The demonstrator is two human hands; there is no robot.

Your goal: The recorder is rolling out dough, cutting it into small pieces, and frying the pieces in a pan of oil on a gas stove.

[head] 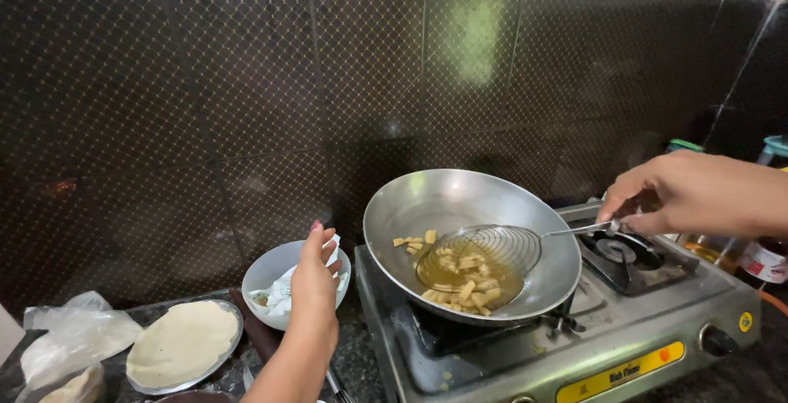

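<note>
Dark diamond-patterned wall tiles back a dark stone worktop [361, 362] that carries a two-burner steel gas stove [574, 345]. The right hand [698, 194] comes in from the right edge, its grip pinched together on the end of the thin handle of a wire skimmer [492, 247]. The handle's long axis runs from that grip leftward and slightly down, so the skimmer's round mesh head lies to the left of the hand, dipped in the oil of a steel wok [468, 206] on the left burner. Small pale dough pieces [464, 276] float in the oil under and around the mesh, with a few more on the wok's bare left wall. The right forearm is nearly level, wrist above the unlit right burner [616, 251]. The left hand [316, 276] rises upright from below, fingers loosely apart and clamped on nothing, just in front of a white bowl [275, 272] lined with paper. Further left, a steel plate holds a rolled flat dough round [182, 341], beside a crumpled clear plastic bag [74, 337]
</note>
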